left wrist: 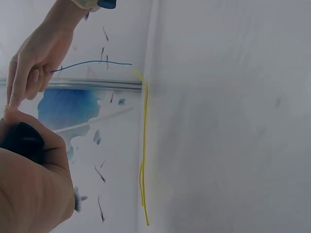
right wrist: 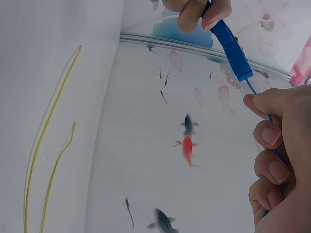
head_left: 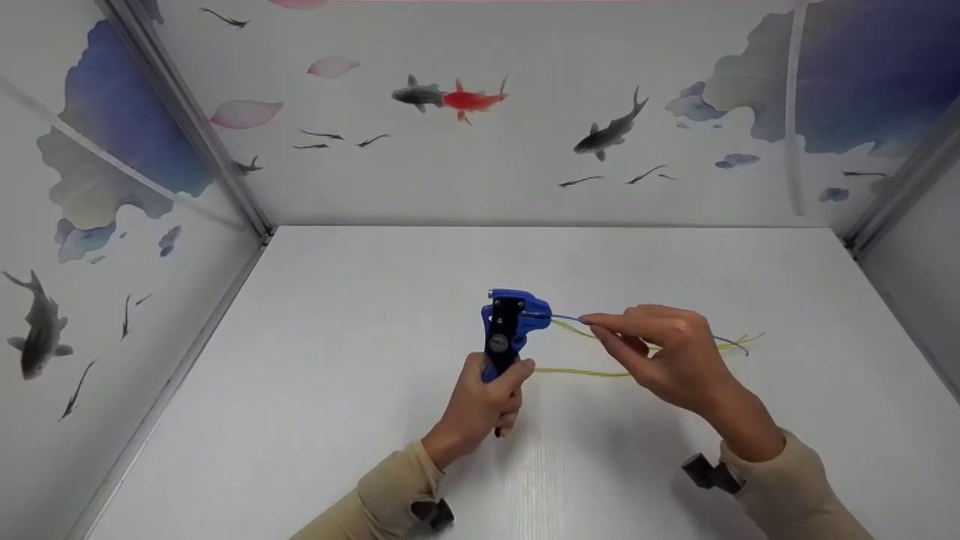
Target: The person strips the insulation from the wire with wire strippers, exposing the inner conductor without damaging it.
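My left hand grips the handle of a blue and black wire stripper, held upright over the table. Between thumb and forefinger, my right hand pinches a blue wire just right of the tool's head. In the right wrist view, the near end of the blue wire meets the head of the wire stripper; whether it sits between the blades is hidden. The wire's other end trails out behind my right hand in the head view. Dark handle parts show inside my left hand in the left wrist view.
Yellow wires lie on the white table beneath and behind my right hand. Walls printed with fish enclose the table at the back, left and right. Dark wrist cameras are strapped to both sleeves.
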Demonstrator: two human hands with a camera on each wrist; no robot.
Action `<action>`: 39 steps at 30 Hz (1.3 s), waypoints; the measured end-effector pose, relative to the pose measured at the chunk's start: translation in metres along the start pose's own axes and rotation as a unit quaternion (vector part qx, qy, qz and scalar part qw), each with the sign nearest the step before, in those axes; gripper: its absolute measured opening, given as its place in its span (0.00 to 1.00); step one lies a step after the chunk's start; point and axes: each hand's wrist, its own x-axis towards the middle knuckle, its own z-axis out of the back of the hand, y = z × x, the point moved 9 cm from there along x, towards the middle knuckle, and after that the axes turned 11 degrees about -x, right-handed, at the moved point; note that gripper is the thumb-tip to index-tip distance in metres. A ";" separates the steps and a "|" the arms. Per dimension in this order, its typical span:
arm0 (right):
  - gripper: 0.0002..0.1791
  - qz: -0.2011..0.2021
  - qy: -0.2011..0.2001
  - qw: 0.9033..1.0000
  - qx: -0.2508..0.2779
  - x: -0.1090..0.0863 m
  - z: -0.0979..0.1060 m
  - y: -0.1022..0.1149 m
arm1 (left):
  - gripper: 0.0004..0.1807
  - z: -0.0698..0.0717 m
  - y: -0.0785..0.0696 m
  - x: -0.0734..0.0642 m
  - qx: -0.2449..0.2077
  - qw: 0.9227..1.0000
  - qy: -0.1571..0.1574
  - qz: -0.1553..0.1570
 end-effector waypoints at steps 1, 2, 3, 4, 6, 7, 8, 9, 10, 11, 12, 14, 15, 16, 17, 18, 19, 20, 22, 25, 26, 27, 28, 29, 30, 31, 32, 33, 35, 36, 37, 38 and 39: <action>0.20 0.000 0.001 1.000 -0.001 0.000 0.000 0.000 | 0.21 0.000 0.000 0.000 -0.001 1.000 0.001 0.000; 0.20 0.000 0.001 1.000 -0.001 0.000 0.000 0.000 | 0.21 -0.001 0.000 0.000 -0.002 1.000 0.001 0.000; 0.20 -0.001 0.002 1.000 -0.001 0.000 0.000 -0.001 | 0.21 -0.001 0.001 0.000 -0.005 1.000 0.003 0.000; 0.20 -0.001 0.002 1.000 -0.001 0.000 0.000 -0.001 | 0.21 -0.002 0.001 0.001 -0.007 1.000 0.004 0.000; 0.20 -0.002 0.002 1.000 -0.001 0.000 0.000 -0.001 | 0.21 -0.002 0.002 0.001 -0.012 1.000 0.007 -0.002; 0.20 -0.002 0.002 1.000 -0.001 0.000 0.000 -0.001 | 0.21 -0.002 0.002 0.001 -0.015 1.000 0.009 -0.002; 0.20 -0.001 0.002 1.000 -0.001 0.000 0.000 -0.001 | 0.21 -0.002 0.003 0.002 -0.017 1.000 0.010 -0.002; 0.19 -0.002 0.003 1.000 -0.002 0.000 0.000 -0.002 | 0.21 -0.002 0.003 0.002 -0.018 1.000 0.012 -0.003; 0.19 -0.002 0.003 1.000 -0.003 0.000 0.000 -0.001 | 0.21 -0.002 0.003 0.002 -0.019 1.000 0.013 -0.004; 0.19 -0.002 0.004 1.000 -0.004 0.000 0.000 -0.001 | 0.21 -0.002 0.004 0.002 -0.020 1.000 0.013 -0.005; 0.19 -0.002 0.005 1.000 -0.004 0.000 0.000 -0.001 | 0.21 -0.002 0.004 0.003 -0.021 1.000 0.015 -0.006; 0.19 -0.003 0.006 1.000 -0.006 0.000 -0.001 -0.002 | 0.21 -0.002 0.004 0.003 -0.023 1.000 0.017 -0.009; 0.19 -0.003 0.007 1.000 -0.007 0.000 -0.001 -0.002 | 0.20 -0.003 0.004 0.003 -0.025 0.999 0.018 -0.010; 0.19 -0.004 0.007 1.000 -0.007 0.000 -0.001 -0.002 | 0.20 -0.003 0.004 0.003 -0.025 0.999 0.019 -0.011; 0.19 -0.005 0.007 1.000 -0.008 0.000 -0.001 -0.002 | 0.19 -0.003 0.004 0.003 -0.025 0.999 0.020 -0.012; 0.19 -0.005 0.007 1.000 -0.007 -0.001 -0.001 -0.002 | 0.19 -0.003 0.003 0.003 -0.025 0.999 0.020 -0.013; 0.19 -0.005 0.007 1.000 -0.007 -0.001 -0.001 -0.002 | 0.19 -0.003 0.003 0.003 -0.025 0.999 0.019 -0.013; 0.19 -0.005 0.007 1.000 -0.006 -0.001 -0.001 -0.003 | 0.19 -0.004 0.003 0.003 -0.024 0.999 0.019 -0.014; 0.19 -0.005 0.006 1.000 -0.005 -0.001 0.000 -0.003 | 0.19 -0.004 0.003 0.004 -0.022 0.999 0.019 -0.014; 0.19 -0.004 0.005 1.000 -0.004 -0.001 0.000 -0.003 | 0.19 -0.004 0.004 0.004 -0.017 1.000 0.017 -0.014; 0.19 -0.005 0.004 1.000 -0.006 -0.001 0.000 -0.003 | 0.19 -0.004 0.004 0.004 -0.015 1.000 0.017 -0.015; 0.19 -0.005 0.003 1.000 -0.007 -0.002 0.000 -0.003 | 0.20 -0.004 0.004 0.004 -0.014 1.000 0.017 -0.017; 0.19 -0.006 0.002 1.000 -0.007 -0.002 0.000 -0.003 | 0.20 -0.004 0.004 0.005 -0.012 1.000 0.017 -0.019; 0.19 -0.007 0.001 1.000 -0.008 -0.002 0.001 -0.003 | 0.20 -0.004 0.004 0.005 -0.012 1.000 0.017 -0.020; 0.19 -0.009 0.000 1.000 -0.009 -0.002 0.001 -0.003 | 0.20 -0.004 0.004 0.005 -0.013 1.000 0.017 -0.020; 0.19 -0.010 0.000 1.000 -0.010 -0.001 0.001 -0.004 | 0.20 -0.004 0.004 0.006 -0.012 1.000 0.017 -0.021; 0.19 -0.011 -0.001 1.000 -0.011 -0.001 0.002 -0.003 | 0.20 -0.004 0.005 0.006 -0.014 1.000 0.016 -0.019; 0.19 -0.012 -0.001 1.000 -0.013 -0.001 0.002 -0.003 | 0.20 -0.004 0.005 0.006 -0.016 1.000 0.015 -0.016; 0.18 -0.014 0.001 1.000 -0.016 -0.001 0.003 -0.003 | 0.21 -0.003 0.007 0.007 -0.021 1.000 0.012 -0.011; 0.18 -0.015 0.002 1.000 -0.018 -0.001 0.003 -0.003 | 0.21 -0.003 0.007 0.007 -0.021 1.000 0.011 -0.009; 0.18 -0.019 0.003 1.000 -0.018 -0.001 0.003 -0.004 | 0.21 -0.003 0.008 0.007 -0.022 1.000 0.010 -0.008; 0.18 -0.024 0.005 1.000 -0.018 -0.001 0.003 -0.004 | 0.21 -0.003 0.008 0.008 -0.024 1.000 0.009 -0.007; 0.18 -0.027 0.006 0.999 -0.018 -0.001 0.002 -0.005 | 0.22 -0.004 0.008 0.008 -0.025 1.000 0.009 -0.008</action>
